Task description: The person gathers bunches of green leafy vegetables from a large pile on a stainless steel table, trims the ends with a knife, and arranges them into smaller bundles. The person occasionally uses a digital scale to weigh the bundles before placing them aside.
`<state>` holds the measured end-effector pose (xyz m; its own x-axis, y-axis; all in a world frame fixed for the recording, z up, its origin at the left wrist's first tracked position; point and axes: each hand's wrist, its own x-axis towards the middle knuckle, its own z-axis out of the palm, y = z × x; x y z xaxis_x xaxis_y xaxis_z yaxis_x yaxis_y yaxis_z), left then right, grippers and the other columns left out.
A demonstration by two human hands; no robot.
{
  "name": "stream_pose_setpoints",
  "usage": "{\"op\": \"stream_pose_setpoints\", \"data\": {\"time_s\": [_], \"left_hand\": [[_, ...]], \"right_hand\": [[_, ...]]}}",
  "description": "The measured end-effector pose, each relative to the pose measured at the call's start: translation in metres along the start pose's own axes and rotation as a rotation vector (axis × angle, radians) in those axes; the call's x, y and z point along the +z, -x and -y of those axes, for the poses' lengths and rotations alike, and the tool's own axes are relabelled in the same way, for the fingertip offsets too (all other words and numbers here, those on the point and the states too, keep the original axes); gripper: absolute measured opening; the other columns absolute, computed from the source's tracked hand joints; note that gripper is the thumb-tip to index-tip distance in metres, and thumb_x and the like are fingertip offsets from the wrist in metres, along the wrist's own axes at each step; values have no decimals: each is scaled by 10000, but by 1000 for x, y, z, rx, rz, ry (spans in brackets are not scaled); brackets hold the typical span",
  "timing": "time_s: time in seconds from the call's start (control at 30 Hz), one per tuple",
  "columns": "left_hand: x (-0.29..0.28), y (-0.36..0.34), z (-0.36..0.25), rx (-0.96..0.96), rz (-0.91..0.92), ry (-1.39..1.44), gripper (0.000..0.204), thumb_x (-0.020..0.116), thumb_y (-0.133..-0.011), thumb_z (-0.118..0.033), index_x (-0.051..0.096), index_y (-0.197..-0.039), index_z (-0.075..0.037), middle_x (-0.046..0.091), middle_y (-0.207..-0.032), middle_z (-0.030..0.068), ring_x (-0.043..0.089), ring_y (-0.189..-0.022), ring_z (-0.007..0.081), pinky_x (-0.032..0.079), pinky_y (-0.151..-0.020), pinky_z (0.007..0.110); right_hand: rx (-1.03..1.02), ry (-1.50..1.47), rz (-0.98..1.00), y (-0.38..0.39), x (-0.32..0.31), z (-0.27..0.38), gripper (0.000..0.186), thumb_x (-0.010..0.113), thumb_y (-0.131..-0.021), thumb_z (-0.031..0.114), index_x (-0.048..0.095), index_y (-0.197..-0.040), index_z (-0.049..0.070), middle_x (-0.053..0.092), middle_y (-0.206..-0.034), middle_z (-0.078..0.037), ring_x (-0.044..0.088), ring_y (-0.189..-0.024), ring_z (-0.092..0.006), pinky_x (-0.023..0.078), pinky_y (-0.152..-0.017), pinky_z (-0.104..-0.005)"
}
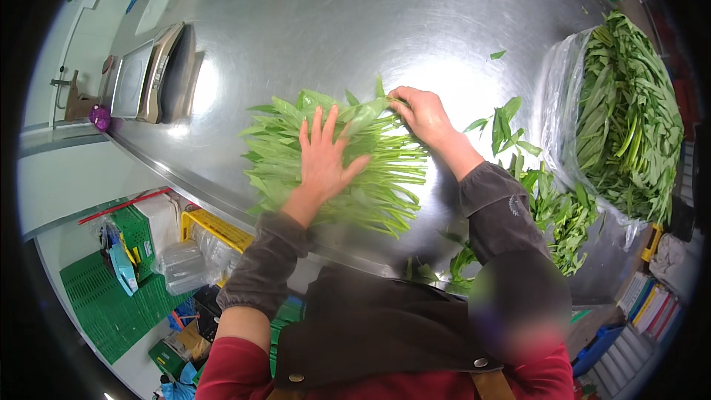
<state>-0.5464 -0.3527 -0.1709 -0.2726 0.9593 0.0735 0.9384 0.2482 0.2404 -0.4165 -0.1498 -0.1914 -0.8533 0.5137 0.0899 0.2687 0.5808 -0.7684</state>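
Observation:
A wide bunch of leafy green stems [389, 181] lies on the steel table [326, 22], leaves to the left, cut stems to the right. My left hand [324, 157] rests on the leaves with its fingers spread. At the bunch's upper right, my right hand [418, 111] is closed, fingertips pinching a stem or leaf at the top of the pile. Loose leafy sprigs [557, 218] lie to the right and near my right sleeve.
A large open plastic bag of greens [629, 118] fills the table's right side. At the left stand a metal scale [137, 78] and a small purple object [100, 117]. Below the table's left edge are green crates [133, 241], a yellow crate [218, 230] and clear plastic items [181, 267].

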Motion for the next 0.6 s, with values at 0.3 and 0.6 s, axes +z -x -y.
{"op": "stream_pose_setpoints", "data": {"time_s": [0.3,0.6], "left_hand": [[0,-1,-4,-16,-49,35,531,603,-830,-488,589,-1234,-145,215,-1519,191,157,-1395,416,163,-1084,558],[6,2,1,-17,-50,37,518,589,-838,-501,585,-1236,-171,307,-1489,149,191,-1395,387,164,-1094,559]], "right_hand": [[197,-26,-12,8,5,6,131,503,-946,156,540,-973,33,632,-762,-144,624,-723,-320,468,-669,-404],[592,9,-456,22,38,21,166,523,-928,219,587,-948,67,675,-764,-98,648,-800,-309,470,-737,-418]]}}
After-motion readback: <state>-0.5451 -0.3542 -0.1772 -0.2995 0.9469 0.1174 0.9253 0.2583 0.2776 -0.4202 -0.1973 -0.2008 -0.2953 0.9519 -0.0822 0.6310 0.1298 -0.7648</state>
